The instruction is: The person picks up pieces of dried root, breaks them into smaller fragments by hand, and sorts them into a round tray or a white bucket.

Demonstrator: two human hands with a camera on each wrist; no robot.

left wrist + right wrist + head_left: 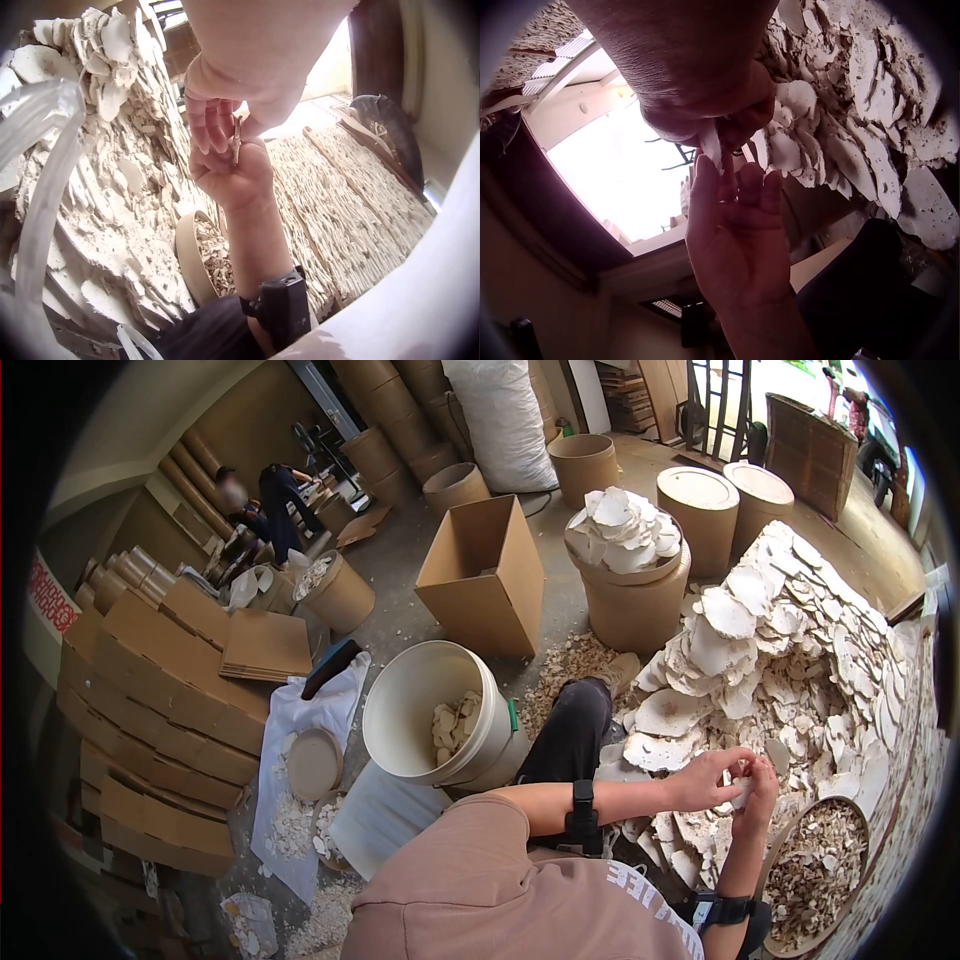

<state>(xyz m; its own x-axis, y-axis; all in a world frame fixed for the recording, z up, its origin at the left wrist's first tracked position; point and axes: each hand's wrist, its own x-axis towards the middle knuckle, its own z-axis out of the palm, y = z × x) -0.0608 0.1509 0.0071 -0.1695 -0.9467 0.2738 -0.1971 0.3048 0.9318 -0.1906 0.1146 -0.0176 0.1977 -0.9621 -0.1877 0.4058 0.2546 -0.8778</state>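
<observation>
My left hand and right hand meet in front of the heap of whitish slabs. Between them is a thin, off-white flake, pinched by the fingers of both hands. In the right wrist view, the flake comes out from under the right hand and reaches the thumb of the left hand. The right hand's curled fingers partly hide it there. Below the hands, a round tub holds small broken brownish-white chips.
A white bucket with several pieces inside stands left of my knee. Beyond it are an open carton and a drum topped with slabs. Stacked flat cartons line the left side. People bend over work at the back.
</observation>
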